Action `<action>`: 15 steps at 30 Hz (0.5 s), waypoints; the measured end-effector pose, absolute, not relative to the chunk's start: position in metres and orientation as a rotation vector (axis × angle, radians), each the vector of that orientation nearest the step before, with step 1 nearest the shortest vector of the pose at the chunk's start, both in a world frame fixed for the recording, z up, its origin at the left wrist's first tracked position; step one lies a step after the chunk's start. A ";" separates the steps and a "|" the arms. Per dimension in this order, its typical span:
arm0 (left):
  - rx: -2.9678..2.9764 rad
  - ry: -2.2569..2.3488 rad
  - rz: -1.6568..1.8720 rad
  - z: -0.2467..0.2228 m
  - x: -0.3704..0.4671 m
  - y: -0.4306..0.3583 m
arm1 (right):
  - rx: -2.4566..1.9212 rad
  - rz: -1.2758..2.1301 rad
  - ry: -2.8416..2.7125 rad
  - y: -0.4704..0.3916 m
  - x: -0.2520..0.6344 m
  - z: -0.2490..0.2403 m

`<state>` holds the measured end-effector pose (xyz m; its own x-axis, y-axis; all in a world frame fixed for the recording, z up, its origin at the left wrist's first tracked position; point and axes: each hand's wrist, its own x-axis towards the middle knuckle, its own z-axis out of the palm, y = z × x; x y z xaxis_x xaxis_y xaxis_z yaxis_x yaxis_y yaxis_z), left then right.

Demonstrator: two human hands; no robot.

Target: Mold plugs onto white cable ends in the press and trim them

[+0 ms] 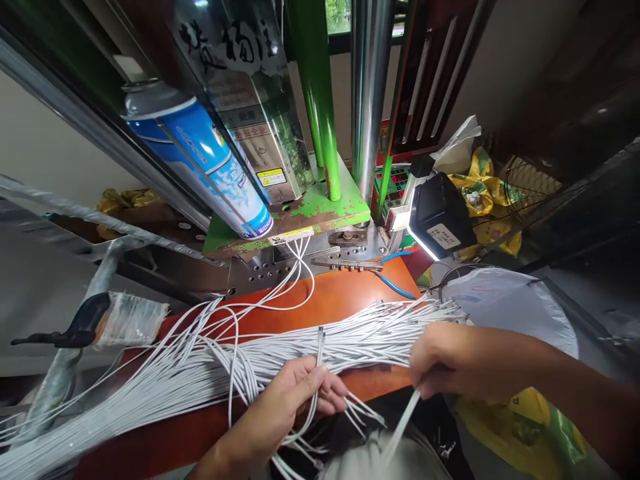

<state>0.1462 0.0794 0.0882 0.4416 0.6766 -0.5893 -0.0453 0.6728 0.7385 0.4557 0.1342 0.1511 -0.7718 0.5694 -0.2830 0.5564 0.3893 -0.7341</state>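
Thin white cables [280,347] lie in a thick bundle across the orange-brown table. My left hand [313,390] is in front of the bundle, its fingers closed around a few loose white cables, whose ends [367,412] stick out to the right. To the right, my right hand [440,360] is closed on a pale white strip [406,417] that hangs down, blurred by motion. Whether it is a single strip or cables side by side, I cannot tell. A few cables [299,257] run up from the bundle into the press.
Behind the table stands a green press [330,210] with a blue spray can [200,157]. Blue-handled pliers [397,283] lie at its base. A lit black lamp [443,217] is at right, near a white bag [515,310]. A wrapped roll [133,320] sits at left.
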 end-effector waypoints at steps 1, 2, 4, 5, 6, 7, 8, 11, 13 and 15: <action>0.750 1.004 0.514 0.091 0.156 0.084 | -0.972 1.424 -2.641 0.133 0.441 0.151; 0.763 0.973 0.523 0.094 0.165 0.089 | -0.920 1.450 -2.656 0.133 0.426 0.150; 0.751 0.926 0.540 0.098 0.180 0.099 | -1.002 1.377 -2.595 0.145 0.404 0.146; 0.740 0.929 0.551 0.099 0.184 0.103 | -1.075 1.312 -2.549 0.154 0.401 0.144; 0.727 0.950 0.563 0.100 0.185 0.107 | -1.135 1.246 -2.505 0.166 0.403 0.141; 0.715 0.980 0.571 0.101 0.184 0.111 | -1.169 1.201 -2.471 0.178 0.410 0.138; 0.704 1.007 0.573 0.101 0.181 0.114 | -1.179 1.193 -2.446 0.189 0.420 0.135; 0.660 1.036 0.546 0.098 0.172 0.122 | -1.194 1.304 -2.271 0.210 0.445 0.121; 0.647 1.010 0.534 0.093 0.174 0.126 | -1.191 1.381 -2.108 0.210 0.441 0.111; 0.642 0.965 0.519 0.089 0.181 0.131 | -1.173 1.452 -1.949 0.204 0.422 0.102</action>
<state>0.1811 0.1309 0.0892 0.4761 0.6604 -0.5807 -0.1198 0.7029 0.7011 0.4219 0.2041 0.1023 -0.5437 0.8282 -0.1357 0.3669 0.0891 -0.9260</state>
